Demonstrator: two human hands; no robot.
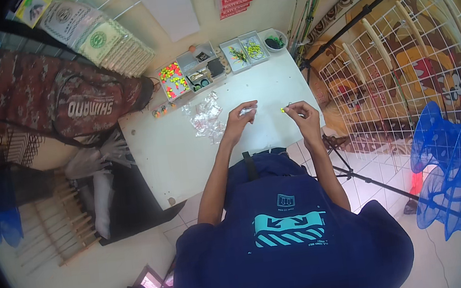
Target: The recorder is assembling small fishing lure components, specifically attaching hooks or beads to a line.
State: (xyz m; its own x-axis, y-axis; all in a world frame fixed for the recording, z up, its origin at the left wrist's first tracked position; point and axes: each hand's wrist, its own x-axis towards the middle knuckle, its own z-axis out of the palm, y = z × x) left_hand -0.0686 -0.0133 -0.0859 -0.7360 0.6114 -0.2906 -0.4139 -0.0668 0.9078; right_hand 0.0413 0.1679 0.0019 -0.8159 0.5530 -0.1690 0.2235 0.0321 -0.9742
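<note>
Sitting far to the left is a long camouflage bag, leaning by the edge of the white table. Near the table's back edge is a clear box full of tiny bright beads, with more little boxes next to it. A pile of small clear plastic bags lies on the table, just to the left of the hands.

Next comes the left hand. Its fingers are pinched together on a small clear bag, held up above the table top. A small gap is between the two hands. In that gap is a tiny yellow-green bead, right at the fingertips of the right hand. The right hand's fingers are pinched shut, and it looks like they hold the bead on a thin wire, but it is too small to be sure.

Farther right stands a white wire rack, and a blue net hangs low beside it.
</note>
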